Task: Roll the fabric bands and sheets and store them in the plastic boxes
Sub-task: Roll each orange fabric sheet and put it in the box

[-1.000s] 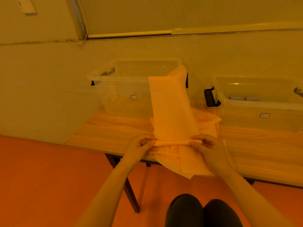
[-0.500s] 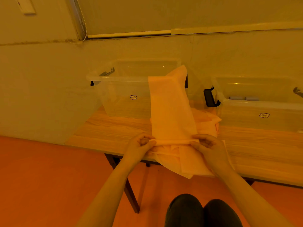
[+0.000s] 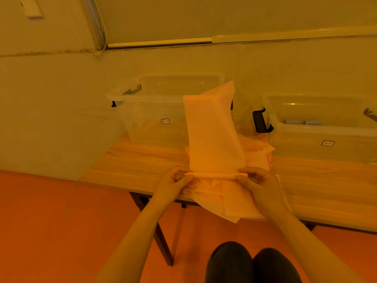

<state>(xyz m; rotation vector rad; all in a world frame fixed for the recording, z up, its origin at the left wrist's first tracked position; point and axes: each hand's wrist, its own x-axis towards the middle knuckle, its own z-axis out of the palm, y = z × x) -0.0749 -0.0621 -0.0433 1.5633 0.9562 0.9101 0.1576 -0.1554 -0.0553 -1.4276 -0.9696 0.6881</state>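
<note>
At 6 o'clock on the pale wooden table [image 3: 132, 162], the left hand [image 3: 173, 183] and right hand [image 3: 258, 183] each pinch an end of the rolled edge of a long pale orange fabric sheet [image 3: 212, 129], which drapes up to 12 o'clock over the left clear plastic box [image 3: 151, 111]. A second clear plastic box [image 3: 326, 139] stands at 2 o'clock.

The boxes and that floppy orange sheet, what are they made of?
The boxes look like clear, glossy plastic: you see the table through their walls. The sheet looks like thin matte fabric, maybe non-woven: it bends softly and rolls between the hands.
</note>
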